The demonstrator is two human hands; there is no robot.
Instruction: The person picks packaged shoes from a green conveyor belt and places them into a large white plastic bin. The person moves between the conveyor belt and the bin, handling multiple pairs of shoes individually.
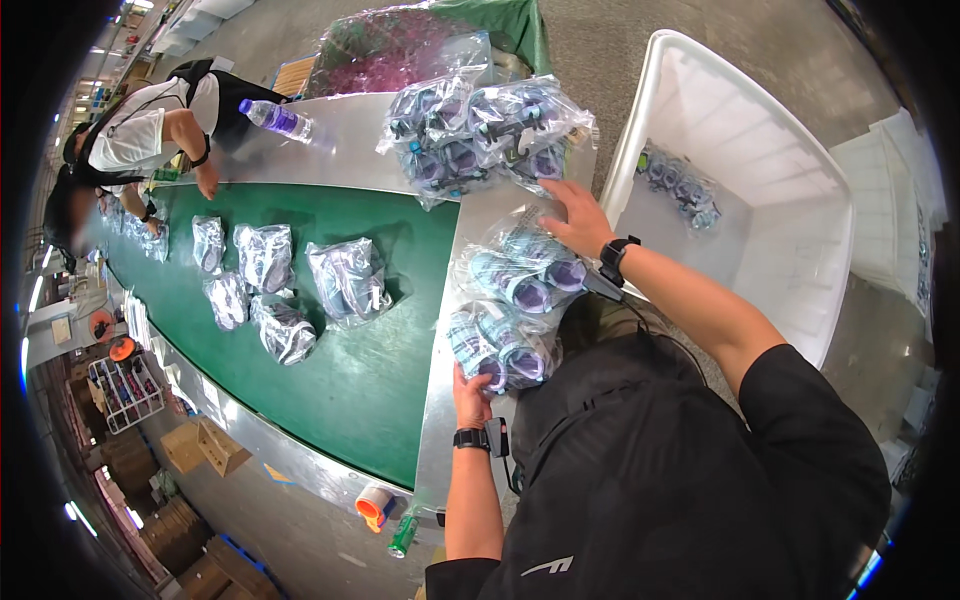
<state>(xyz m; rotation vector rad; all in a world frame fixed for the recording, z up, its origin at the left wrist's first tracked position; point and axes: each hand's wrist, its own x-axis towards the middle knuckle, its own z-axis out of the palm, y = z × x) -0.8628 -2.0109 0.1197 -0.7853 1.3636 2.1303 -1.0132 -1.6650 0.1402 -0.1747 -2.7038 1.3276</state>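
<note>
On the metal end of the table lie two clear bags of pale blue and lavender shoes, directly before me. My left hand [473, 393] grips the near edge of the closer bag of shoes [505, 345], its fingers partly hidden by the plastic. The second bag of shoes [527, 275] lies just beyond, touching it. My right hand [580, 222] is open, fingers stretched out over the far edge of that second bag. Its fingertips come close to a pile of bagged shoes [480, 130] at the table's far corner; whether they touch is unclear.
Several bagged shoes [347, 280] lie on the green conveyor belt [400, 400]. A large white bin [790, 220] stands at right with bagged shoes inside. A co-worker [150, 135] handles bags at the far left. A bottle [275, 118], a tape roll [373, 503] and a green can [403, 535] sit at the edges.
</note>
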